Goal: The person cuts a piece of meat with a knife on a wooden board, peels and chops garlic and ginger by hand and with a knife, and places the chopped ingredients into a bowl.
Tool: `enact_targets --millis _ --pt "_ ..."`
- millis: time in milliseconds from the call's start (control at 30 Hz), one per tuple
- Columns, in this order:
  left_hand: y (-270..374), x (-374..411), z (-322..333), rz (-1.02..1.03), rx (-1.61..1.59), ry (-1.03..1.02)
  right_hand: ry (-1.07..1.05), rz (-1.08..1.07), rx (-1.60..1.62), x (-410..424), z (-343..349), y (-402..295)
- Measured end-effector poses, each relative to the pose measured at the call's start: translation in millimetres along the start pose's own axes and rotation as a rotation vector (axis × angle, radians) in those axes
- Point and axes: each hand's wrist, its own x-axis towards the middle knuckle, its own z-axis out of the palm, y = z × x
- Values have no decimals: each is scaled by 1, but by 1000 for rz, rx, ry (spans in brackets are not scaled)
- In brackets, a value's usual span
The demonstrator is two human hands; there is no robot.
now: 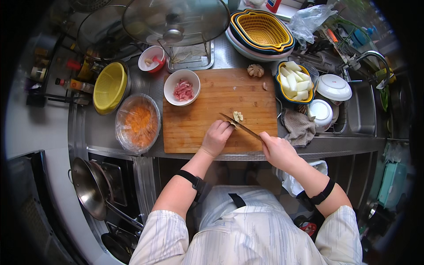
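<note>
My right hand [278, 147] grips a kitchen knife [245, 128], its blade slanting up and left over the wooden cutting board [218, 89]. Bent fingers of my left hand [217, 135] press a piece of garlic [233, 124] against the board beside the blade; most of it is hidden. Just beyond the knife lie a few cut garlic pieces [238, 116]. A garlic bulb [255, 70] and a loose clove [264, 86] rest near the board's far right corner. At its far left stands a white bowl [168, 86] with strips of raw meat [184, 90].
Left of the board sits a film-covered bowl of shredded orange food [138, 122]. At right are a basket of pale vegetable chunks [294, 81], a grey cloth [298, 127], upturned bowls [320, 115] and the sink [362, 109]. A glass lid [175, 21] stands behind.
</note>
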Motion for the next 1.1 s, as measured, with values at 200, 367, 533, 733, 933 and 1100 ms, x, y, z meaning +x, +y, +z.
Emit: enact_targets --millis 200,367,533,733,933,1100 --pt "-2 -4 4 -20 -23 24 -59 -15 -12 -9 -7 -1" --pt "-4 -6 6 -17 -17 6 -54 -27 -4 -2 12 0" --pt "-4 -5 7 -24 -25 10 8 -31 76 23 28 3" --pt "-6 -7 8 -16 -29 37 31 38 196 12 12 4" --pt "-2 -2 5 -24 6 -12 111 64 178 2 2 6" --pt "0 8 2 -36 -30 19 149 174 164 3 -2 11"
